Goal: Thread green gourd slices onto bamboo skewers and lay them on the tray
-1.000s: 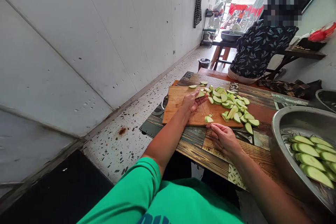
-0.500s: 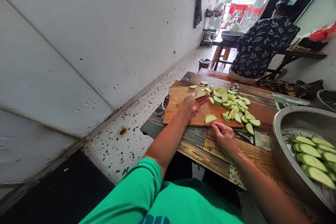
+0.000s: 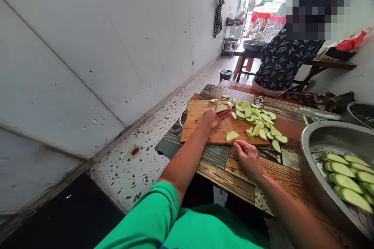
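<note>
Lower slice (image 3: 231, 136) now faces up more, past right grip (image 3: 247, 158) pinching stick (image 3: 227, 124), presumably for control; left grip (image 3: 212, 119) holds upper slice (image 3: 221, 108).

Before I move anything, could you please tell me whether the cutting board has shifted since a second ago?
No; the cutting board keeps its place against the tabletop's edges.

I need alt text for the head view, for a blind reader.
A person's left hand holds a vegetable slice over a board; a thin stick runs toward the right hand, near another slice. More slices lie on the board, others in a basin.
</note>
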The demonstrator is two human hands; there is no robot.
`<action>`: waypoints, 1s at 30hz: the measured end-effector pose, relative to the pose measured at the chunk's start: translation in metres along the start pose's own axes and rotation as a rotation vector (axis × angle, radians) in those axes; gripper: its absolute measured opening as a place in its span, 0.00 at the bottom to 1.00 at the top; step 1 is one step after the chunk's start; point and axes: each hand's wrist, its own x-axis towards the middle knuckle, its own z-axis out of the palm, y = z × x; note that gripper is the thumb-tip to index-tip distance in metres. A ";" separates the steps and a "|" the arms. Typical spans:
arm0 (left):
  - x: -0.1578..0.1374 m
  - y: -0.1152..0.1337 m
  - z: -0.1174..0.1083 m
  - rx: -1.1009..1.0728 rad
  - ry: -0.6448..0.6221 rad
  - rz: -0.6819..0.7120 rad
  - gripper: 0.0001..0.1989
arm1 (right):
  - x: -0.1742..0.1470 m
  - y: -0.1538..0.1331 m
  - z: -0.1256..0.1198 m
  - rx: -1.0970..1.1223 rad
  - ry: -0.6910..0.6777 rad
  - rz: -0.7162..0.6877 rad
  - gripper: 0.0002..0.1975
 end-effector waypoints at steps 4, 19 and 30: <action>0.000 -0.002 -0.002 0.031 -0.035 0.032 0.15 | -0.002 0.000 0.002 0.005 -0.002 0.002 0.18; 0.000 -0.024 0.002 0.162 0.100 0.027 0.06 | -0.002 0.002 0.006 -0.020 0.019 -0.015 0.17; -0.012 -0.047 0.016 0.202 0.039 -0.037 0.08 | 0.005 -0.003 -0.001 -0.035 0.097 -0.024 0.16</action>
